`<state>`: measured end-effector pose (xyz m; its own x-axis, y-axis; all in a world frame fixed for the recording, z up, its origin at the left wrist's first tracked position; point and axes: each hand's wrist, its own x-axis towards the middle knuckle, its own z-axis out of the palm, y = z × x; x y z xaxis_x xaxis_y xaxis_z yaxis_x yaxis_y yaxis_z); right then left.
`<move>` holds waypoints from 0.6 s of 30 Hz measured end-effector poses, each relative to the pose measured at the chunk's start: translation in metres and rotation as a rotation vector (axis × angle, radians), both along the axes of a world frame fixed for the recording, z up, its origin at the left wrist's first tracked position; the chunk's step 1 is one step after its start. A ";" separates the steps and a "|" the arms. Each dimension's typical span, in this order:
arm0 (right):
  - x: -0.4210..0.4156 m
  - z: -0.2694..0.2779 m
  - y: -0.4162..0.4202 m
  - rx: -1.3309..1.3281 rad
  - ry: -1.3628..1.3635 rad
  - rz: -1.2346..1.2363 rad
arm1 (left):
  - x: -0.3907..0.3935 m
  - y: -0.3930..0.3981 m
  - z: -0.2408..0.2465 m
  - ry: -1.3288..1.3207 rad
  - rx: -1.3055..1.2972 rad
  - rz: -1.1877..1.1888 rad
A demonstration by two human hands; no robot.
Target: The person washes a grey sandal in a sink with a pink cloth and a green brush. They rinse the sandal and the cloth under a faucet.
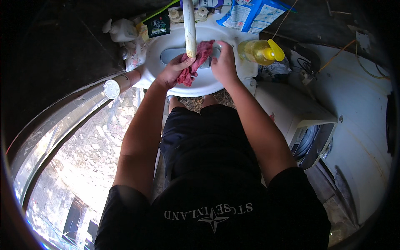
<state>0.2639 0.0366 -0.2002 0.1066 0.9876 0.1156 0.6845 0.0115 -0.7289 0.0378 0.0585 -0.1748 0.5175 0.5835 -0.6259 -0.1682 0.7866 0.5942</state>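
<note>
My left hand (172, 71) is closed around a crumpled, wet-looking red cloth (203, 53), held over a white washbasin (190, 91). The cloth slants up to the right, its lower end hanging below my fingers. My right hand (225, 65) is curved beside the cloth's upper end, thumb and fingers apart with a gap between them. Its index finger is close to the cloth; whether they touch is hard to tell. A white pipe spout (190, 29) comes down from the back, its end just above my left thumb. On the basin's floor is a grey oblong shape (170, 56), partly covered.
On the right rim stands a yellow pump bottle (254, 51), with a blue-and-white packet (256, 15) behind. A white pump bottle (123, 30) and dark green sachet (158, 25) are at back left. A capped cylinder (120, 84) juts out left; a white appliance (290, 103) stands right.
</note>
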 end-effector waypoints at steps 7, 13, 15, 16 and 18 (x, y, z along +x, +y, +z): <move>-0.024 0.021 -0.004 -0.899 0.905 -0.141 | 0.019 -0.031 -0.018 0.032 0.132 0.222; -0.017 0.023 -0.001 -0.843 1.109 -0.240 | 0.004 -0.035 -0.022 -0.049 -0.033 0.264; -0.020 0.020 -0.002 -0.783 0.942 -0.164 | 0.005 -0.033 -0.020 0.059 0.012 0.232; -0.020 0.012 -0.004 -0.747 0.832 -0.105 | 0.011 -0.029 -0.011 0.103 0.058 0.221; -0.023 0.014 -0.006 -0.719 0.586 -0.042 | 0.019 -0.023 -0.005 0.055 0.154 0.198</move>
<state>0.2409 0.0301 -0.1858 -0.0079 0.7948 -0.6069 0.1944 -0.5941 -0.7806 0.0573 0.0353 -0.1800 0.3514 0.7608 -0.5457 -0.2746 0.6410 0.7168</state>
